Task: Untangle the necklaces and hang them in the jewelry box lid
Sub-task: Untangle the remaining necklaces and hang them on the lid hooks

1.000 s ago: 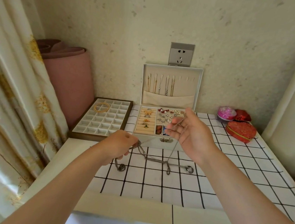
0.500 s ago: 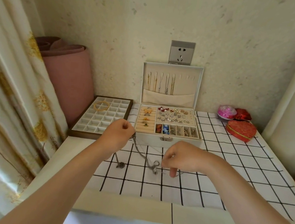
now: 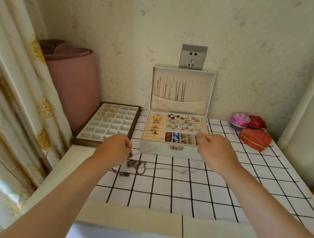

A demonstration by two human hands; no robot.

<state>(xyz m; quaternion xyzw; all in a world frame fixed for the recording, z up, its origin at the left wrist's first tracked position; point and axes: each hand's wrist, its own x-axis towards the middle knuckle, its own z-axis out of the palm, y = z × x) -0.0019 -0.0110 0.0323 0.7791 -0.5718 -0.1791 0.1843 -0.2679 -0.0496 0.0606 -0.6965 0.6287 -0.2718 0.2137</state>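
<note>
A dark tangle of necklace chains lies on the checked tablecloth in front of the open white jewelry box. My left hand pinches one end of the tangle just above the cloth. My right hand is raised at the box's front right corner, its fingers pinched on a thin chain that runs taut back to the left hand. Several necklaces hang in the upright lid, with free hooks to their right.
A divided tray holding a gold bangle sits left of the box, beside a pink roll and a curtain. Red heart boxes and a pink round box stand at the back right. An orange object shows at the right edge.
My right hand rose from the cloth and pulled to the right, drawing a thin chain taut out of the tangle. My left hand kept its hold and shifted slightly.
</note>
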